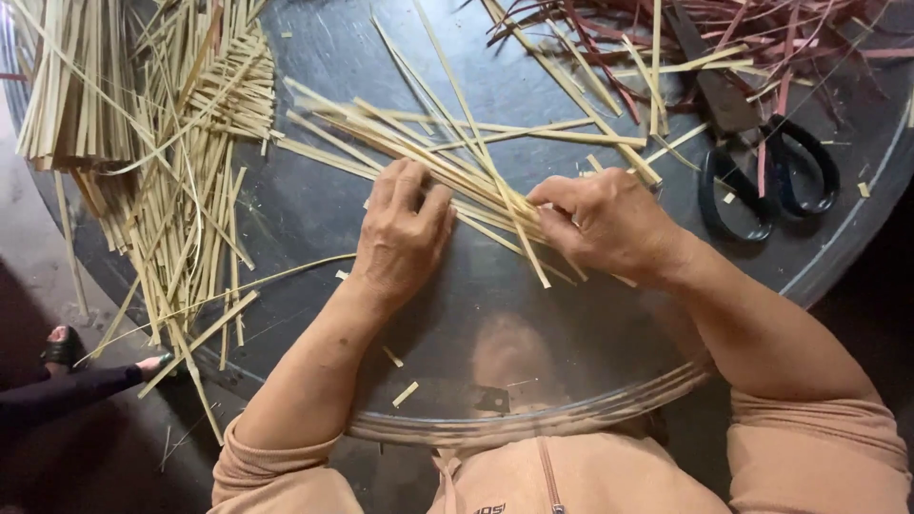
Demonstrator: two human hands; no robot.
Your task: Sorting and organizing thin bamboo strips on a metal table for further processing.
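2 hands, left (405, 238), right (605, 224), pressing bamboo strips (447, 157); 1 scissors (762, 162).

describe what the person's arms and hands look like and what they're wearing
Both hands are bare: the left hand and right hand wear no gloves, and no rings or watch show on fingers or wrists. The forearms are uncovered. Peach-pink sleeves of soft cloth are pushed up and bunched around the elbows. They belong to a top in the same colour with a front zip.
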